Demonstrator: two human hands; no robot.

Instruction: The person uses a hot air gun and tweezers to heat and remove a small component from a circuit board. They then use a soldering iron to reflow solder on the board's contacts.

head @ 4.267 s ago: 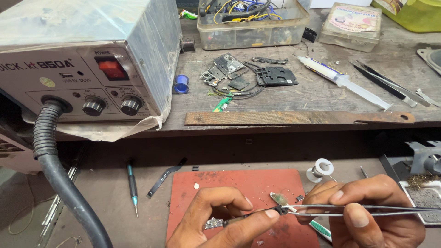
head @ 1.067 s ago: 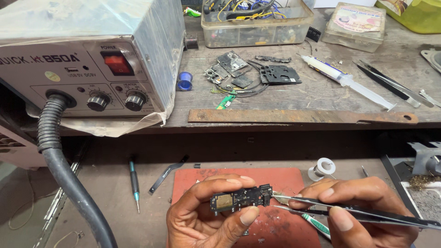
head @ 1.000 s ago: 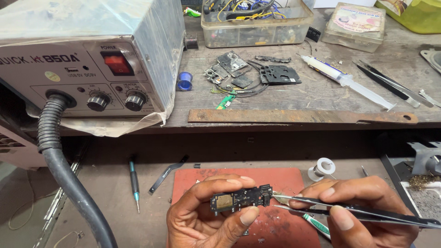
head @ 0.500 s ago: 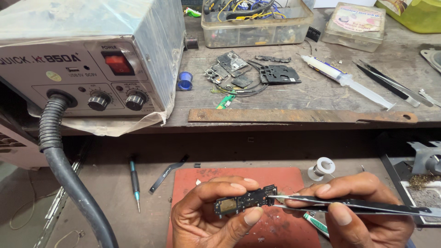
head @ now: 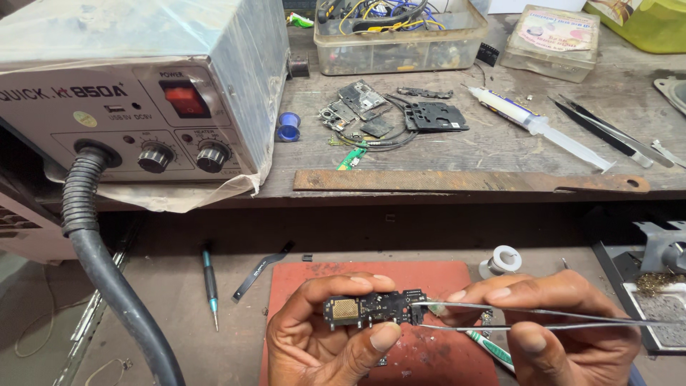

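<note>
My left hand (head: 325,343) pinches a small black circuit board (head: 371,309) with a gold square pad, held level above a red work mat (head: 436,350). My right hand (head: 564,325) grips long metal tweezers (head: 543,319), whose tips touch the board's right end. Both hands hover low over the mat at the bottom centre of the view.
A grey hot-air station (head: 136,93) with a black hose (head: 107,271) stands at left. The upper shelf holds phone parts (head: 389,114), a syringe (head: 543,129), a rusty file (head: 471,182), a clear parts box (head: 400,32) and spare tweezers (head: 600,132). A solder spool (head: 504,259) and a screwdriver (head: 209,286) lie below.
The board has turned face-up in my left hand since the oldest frame. In the last second the tweezers levelled out and their tips closed in on the board's right end.
</note>
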